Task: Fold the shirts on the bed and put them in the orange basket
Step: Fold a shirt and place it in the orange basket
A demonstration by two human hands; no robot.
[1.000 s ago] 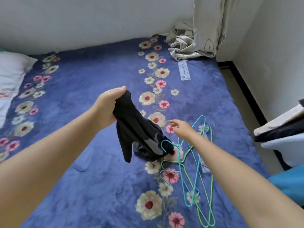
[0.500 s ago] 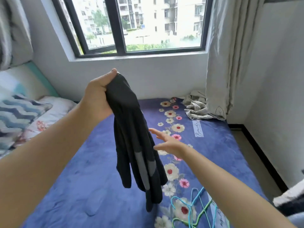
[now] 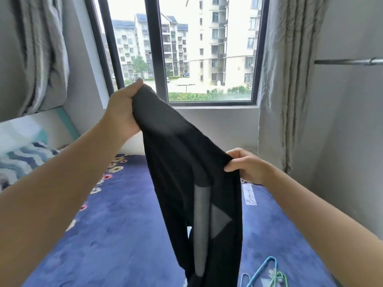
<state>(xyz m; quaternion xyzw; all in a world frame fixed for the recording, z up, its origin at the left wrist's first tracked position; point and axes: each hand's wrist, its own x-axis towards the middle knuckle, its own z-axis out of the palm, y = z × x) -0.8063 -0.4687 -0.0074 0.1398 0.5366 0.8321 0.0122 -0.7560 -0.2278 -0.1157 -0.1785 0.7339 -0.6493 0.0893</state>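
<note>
A black shirt [image 3: 178,154] with grey patches hangs in the air over the bed [image 3: 116,230]. My left hand [image 3: 122,112] grips its top corner, raised in front of the window. Lower and to the right, my right hand [image 3: 246,165] pinches the shirt's other edge. The cloth stretches between the two hands and drops down past the bottom of the view. The orange basket is out of view.
The bed has a blue flowered cover. Blue and green wire hangers [image 3: 267,272] lie on it at the lower right. Pillows [image 3: 22,156] are at the left. Grey curtains [image 3: 284,83] hang beside the window, and a metal rail [image 3: 348,62] juts from the right wall.
My left hand has lifted the shirt off the bed and up high. My right hand, open before, now pinches the shirt's edge. The view has tilted up to the window.
</note>
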